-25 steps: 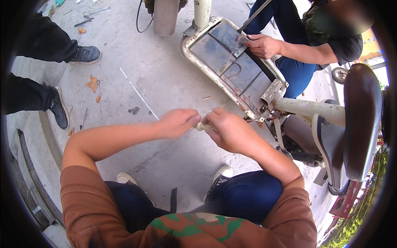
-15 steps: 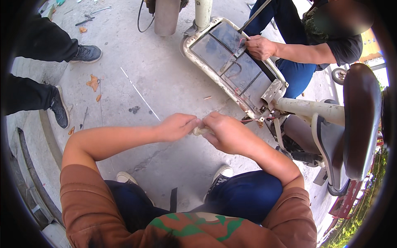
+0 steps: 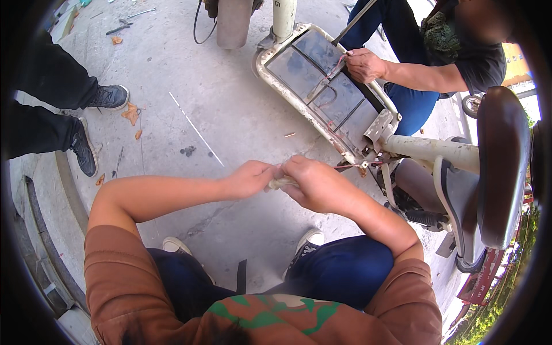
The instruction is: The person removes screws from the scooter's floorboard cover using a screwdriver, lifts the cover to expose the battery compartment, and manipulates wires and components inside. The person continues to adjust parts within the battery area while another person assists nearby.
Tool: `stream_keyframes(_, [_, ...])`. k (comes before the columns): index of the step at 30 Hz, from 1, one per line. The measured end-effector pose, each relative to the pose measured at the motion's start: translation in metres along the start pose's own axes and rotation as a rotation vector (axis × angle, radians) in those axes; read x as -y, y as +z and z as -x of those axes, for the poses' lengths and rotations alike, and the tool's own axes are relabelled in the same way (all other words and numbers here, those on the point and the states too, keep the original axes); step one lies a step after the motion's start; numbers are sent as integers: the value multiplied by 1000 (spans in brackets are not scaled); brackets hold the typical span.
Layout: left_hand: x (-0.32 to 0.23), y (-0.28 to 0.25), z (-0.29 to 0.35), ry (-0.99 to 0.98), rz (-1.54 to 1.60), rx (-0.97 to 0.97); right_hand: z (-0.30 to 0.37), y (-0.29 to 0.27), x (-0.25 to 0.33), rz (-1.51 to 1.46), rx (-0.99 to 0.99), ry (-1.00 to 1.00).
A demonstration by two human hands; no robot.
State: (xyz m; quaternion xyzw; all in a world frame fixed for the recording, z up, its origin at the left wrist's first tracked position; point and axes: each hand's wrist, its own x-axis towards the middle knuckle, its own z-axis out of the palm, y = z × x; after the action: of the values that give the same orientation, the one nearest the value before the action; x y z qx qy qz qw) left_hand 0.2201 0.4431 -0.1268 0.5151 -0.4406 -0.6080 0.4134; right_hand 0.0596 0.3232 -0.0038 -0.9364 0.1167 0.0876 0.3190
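Observation:
My left hand (image 3: 250, 179) and my right hand (image 3: 312, 183) meet at the fingertips in front of me, above the concrete. Curled round a small crumpled whitish-yellow thing (image 3: 282, 183), my right hand hides much of it, so its kind is unclear. The left fingers are pinched together at its near end; what they grip is covered. Beyond my hands lies the cream frame (image 3: 307, 122) of an electric scooter, its dark batteries (image 3: 296, 62) exposed. Another person's hand (image 3: 366, 65) pinches a thin red wire (image 3: 340, 61) over them.
The scooter's dark seat (image 3: 505, 167) and rear section stand at right. A wheel (image 3: 234, 23) is at the top. At left are a bystander's shoes (image 3: 108, 96). A thin white stick (image 3: 195, 127), dry leaves (image 3: 131, 113) and tools (image 3: 119, 27) lie on the ground.
The bystander's farther shoe has shifted left and toward me. The other person's hand has moved slightly, with the red wire now raised. My hands have barely moved.

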Motion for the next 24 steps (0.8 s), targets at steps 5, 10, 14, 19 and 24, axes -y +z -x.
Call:
stream_keyframes(5, [-1, 1, 3, -13, -30, -7, -1, -2, 4, -10, 18, -11])
stream_keyframes(10, [0, 2, 2, 2, -47, 3, 0, -2, 4, -9, 28, -1])
stream_keyframes(14, [0, 3, 3, -9, -34, -4, 0, -2, 3, -7, 23, -23])
stream_keyframes(19, [-2, 3, 2, -23, -64, -6, 1, -2, 3, -5, 33, -2])
stream_keyframes(24, [-3, 3, 2, -15, -81, -1, 1, -4, 5, -6, 27, -1])
